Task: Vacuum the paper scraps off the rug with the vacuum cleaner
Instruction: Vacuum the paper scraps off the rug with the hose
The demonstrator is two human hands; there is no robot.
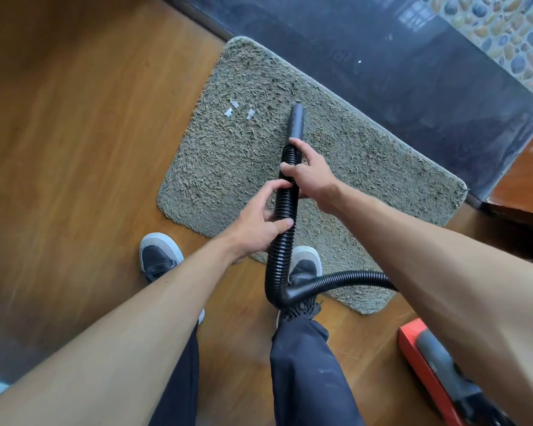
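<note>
A grey-green shaggy rug (234, 167) lies on the wooden floor. Three small white paper scraps (239, 109) sit on it near its far left part. A black ribbed vacuum hose (285, 207) ends in a smooth black nozzle (296, 119), which points at the rug a little right of the scraps, apart from them. My right hand (310, 170) grips the hose just behind the nozzle. My left hand (260, 222) grips the hose lower down. The hose bends past my right shoe and runs off to the right under my arm.
The red and grey vacuum body (434, 367) stands on the floor at the lower right. A dark glossy step (382, 72) borders the rug's far side, with pebble tiling (505, 35) beyond. My two shoes (159, 256) stand at the rug's near edge.
</note>
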